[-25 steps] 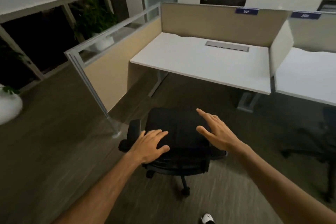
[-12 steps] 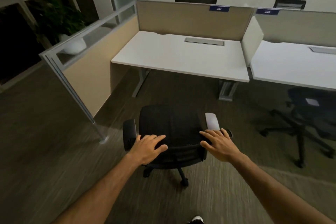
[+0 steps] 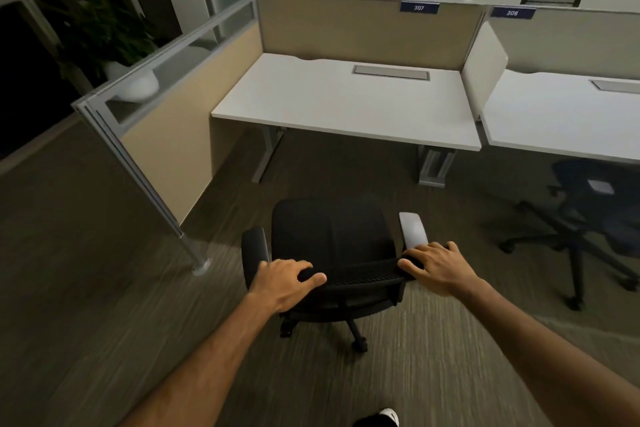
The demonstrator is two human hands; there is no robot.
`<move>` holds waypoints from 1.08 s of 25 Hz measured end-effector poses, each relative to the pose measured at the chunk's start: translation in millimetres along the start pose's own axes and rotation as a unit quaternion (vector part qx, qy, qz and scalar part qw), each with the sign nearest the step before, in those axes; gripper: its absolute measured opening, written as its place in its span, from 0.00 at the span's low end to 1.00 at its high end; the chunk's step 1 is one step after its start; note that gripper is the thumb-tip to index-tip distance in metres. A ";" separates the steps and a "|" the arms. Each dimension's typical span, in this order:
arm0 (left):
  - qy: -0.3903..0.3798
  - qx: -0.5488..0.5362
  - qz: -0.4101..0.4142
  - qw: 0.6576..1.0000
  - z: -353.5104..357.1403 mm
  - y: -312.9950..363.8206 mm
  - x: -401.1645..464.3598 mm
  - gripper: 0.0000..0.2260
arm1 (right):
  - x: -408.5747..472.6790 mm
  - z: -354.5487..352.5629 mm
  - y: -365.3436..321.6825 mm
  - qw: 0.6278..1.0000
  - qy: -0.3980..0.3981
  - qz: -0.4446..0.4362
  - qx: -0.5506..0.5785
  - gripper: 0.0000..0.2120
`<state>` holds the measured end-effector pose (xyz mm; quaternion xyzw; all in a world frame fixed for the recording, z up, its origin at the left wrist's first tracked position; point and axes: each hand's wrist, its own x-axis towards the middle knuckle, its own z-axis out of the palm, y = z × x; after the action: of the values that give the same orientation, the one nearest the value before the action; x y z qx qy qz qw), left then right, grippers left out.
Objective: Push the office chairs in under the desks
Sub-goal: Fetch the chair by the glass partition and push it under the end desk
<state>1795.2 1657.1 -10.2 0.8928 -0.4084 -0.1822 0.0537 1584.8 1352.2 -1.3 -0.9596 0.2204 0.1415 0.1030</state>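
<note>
Both hands curl over the top edge of the chair's [image 3: 332, 239] backrest, left hand [image 3: 287, 279] and right hand [image 3: 434, 265] at its ends. Beyond the grip, well apart, stands the desk [image 3: 346, 107]. On casters, the chair should roll lightly; the mesh back probably flexes, so hold the rigid rim.

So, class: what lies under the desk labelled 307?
Under the desk you can see two grey metal legs and bare carpet. No chair is there yet. The desktop hides the space farther back towards the partition.
</note>
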 end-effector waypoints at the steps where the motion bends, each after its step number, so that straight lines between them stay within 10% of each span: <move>1: 0.005 0.000 0.003 1.000 -0.6 0.2 0.3 0.47 | -1.1 -1.7 -0.9 1.000 0.001 -0.002 0.002 0.43; 27: 0.065 0.035 0.052 0.996 -62.9 -73.5 159.2 0.48 | 144.5 -40.0 -24.6 0.998 0.065 0.011 -0.021 0.41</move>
<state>1966.1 1583.1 -14.7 0.8815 -0.4563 -0.1064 0.0579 1729.6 1306.5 -6.2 -0.9662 0.2344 0.0841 0.0669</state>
